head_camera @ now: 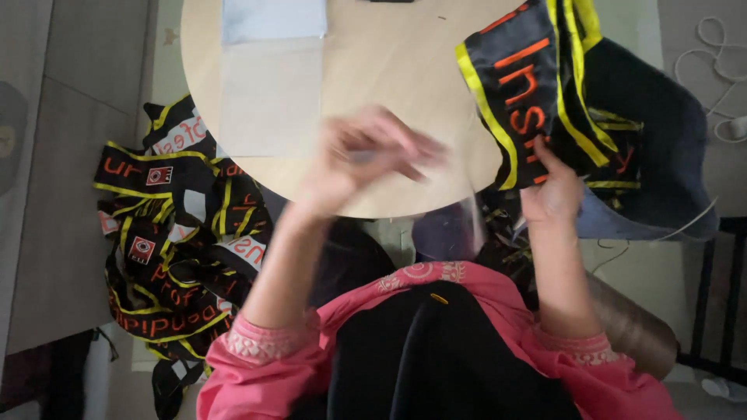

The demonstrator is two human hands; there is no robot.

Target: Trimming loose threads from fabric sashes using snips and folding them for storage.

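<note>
The right hand [554, 190] pinched the black yellow-edged fabric sash [517, 85] at the frame's right, while the blurred left hand [366, 152], grip unclear, might have dropped its clear plastic sleeve [459, 210]

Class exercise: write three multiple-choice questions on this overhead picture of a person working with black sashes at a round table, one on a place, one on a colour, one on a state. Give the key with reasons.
1. Where does the heap of finished sashes lie?
A. on the floor left of the table
B. on the table
C. on the person's lap

2. What colour edges the sash on the table?
A. white
B. yellow
C. green

3. What is the right hand doing?
A. hanging free
B. gripping the sash's lower edge
C. resting on the pink sleeve

Key: 1 A, the heap sits beside the table's left rim. 2 B, yellow borders show. 3 B, its fingers meet the cloth, while the left hand is blurred.
</note>
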